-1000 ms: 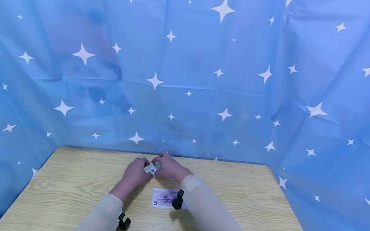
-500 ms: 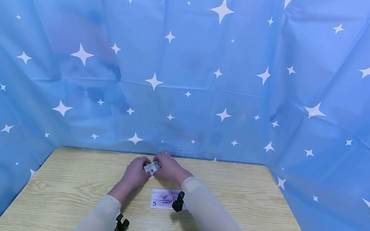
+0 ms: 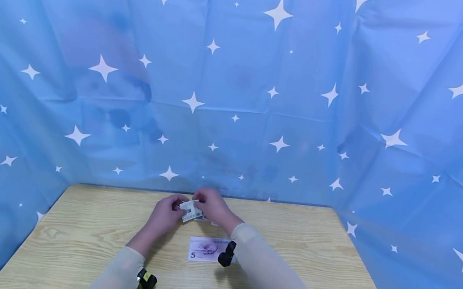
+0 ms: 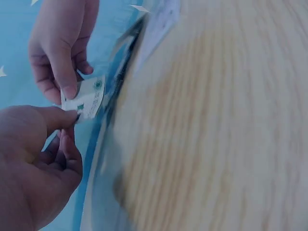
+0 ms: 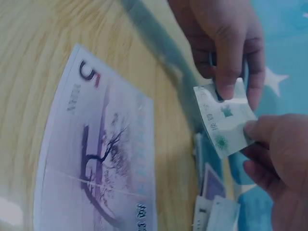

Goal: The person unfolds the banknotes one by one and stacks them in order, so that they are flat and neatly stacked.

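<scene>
My left hand (image 3: 165,215) and my right hand (image 3: 215,209) pinch a small pale banknote (image 3: 191,211) between thumbs and fingers above the far part of the table. Green marks and fine print show on its face in the right wrist view, where my left thumb lies over the far edge and my right thumb (image 5: 260,127) over the near one. A purple banknote (image 5: 103,159) marked 5 YUAN lies flat nearer the person, with a tree printed on it. Its right end is hidden by the wrist camera in the head view.
Several other notes (image 5: 216,207) lie overlapping on the wooden table (image 3: 288,246) below and beside my right hand. A blue curtain with white stars (image 3: 237,92) hangs right behind the table's far edge.
The pale banknote is turned flatter and shows more of its face. My left hand has shifted slightly left, and the notes under my right hand show more.
</scene>
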The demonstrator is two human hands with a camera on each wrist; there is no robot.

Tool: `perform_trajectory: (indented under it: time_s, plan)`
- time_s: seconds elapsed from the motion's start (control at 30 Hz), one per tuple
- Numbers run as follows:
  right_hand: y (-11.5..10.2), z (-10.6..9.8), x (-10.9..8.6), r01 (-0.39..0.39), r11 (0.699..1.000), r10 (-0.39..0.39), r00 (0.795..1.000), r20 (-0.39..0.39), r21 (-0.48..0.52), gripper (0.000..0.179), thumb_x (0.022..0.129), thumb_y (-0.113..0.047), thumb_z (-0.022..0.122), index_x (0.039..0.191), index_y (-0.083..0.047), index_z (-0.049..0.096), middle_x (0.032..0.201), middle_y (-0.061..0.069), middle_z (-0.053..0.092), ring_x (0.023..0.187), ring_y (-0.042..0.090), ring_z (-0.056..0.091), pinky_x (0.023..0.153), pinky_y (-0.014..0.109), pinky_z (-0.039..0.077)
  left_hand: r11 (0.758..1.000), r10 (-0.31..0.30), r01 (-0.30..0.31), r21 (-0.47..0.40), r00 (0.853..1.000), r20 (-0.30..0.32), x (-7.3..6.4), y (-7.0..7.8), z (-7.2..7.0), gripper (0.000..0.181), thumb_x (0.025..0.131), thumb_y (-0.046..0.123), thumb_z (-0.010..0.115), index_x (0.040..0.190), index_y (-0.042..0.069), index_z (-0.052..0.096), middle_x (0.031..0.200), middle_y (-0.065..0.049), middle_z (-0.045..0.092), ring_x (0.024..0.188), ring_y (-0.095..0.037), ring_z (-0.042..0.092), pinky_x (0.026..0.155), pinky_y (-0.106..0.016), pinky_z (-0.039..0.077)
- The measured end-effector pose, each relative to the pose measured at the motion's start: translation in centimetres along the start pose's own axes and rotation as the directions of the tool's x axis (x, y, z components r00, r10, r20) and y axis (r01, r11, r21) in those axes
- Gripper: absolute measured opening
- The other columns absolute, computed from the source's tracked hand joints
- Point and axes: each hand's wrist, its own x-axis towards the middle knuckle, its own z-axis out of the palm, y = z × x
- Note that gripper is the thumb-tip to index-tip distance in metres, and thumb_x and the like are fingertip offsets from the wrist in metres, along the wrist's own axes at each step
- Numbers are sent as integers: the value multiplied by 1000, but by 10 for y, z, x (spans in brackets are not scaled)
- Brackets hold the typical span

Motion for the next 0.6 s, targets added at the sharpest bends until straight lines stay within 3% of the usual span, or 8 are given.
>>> perform_trajectory:
  time_s: [0.23, 0.43, 0.6]
  plan:
    - [-1, -13, -17, -27, 975, 32, 999, -21, 219, 8, 108, -12, 74, 114, -16, 76, 99, -2, 71, 89, 16, 66, 75, 32, 57, 987, 15, -6, -158, 998, 55, -6, 6, -6, 32, 102, 1, 77, 133, 7, 75, 94, -6, 64, 86, -19, 62, 68, -30, 53]
    - [-2, -23, -33, 47, 962, -30, 997, -68, 267, 12, 106, -10, 76, 118, -6, 77, 102, 1, 72, 89, 16, 67, 75, 32, 58, 974, 47, -25, -224, 995, 89, -13, 16, -5, 28, 102, 3, 78, 130, 8, 76, 92, -6, 65, 84, -19, 59, 65, -28, 51]
    - [-1, -28, -46, 72, 958, -49, 995, -91, 276, 9, 105, -9, 76, 114, -7, 77, 100, 2, 72, 86, 16, 67, 72, 32, 58, 966, 62, -33, -255, 992, 108, -17, 25, -1, 24, 101, 3, 78, 125, 7, 77, 89, -6, 64, 80, -18, 57, 64, -26, 48]
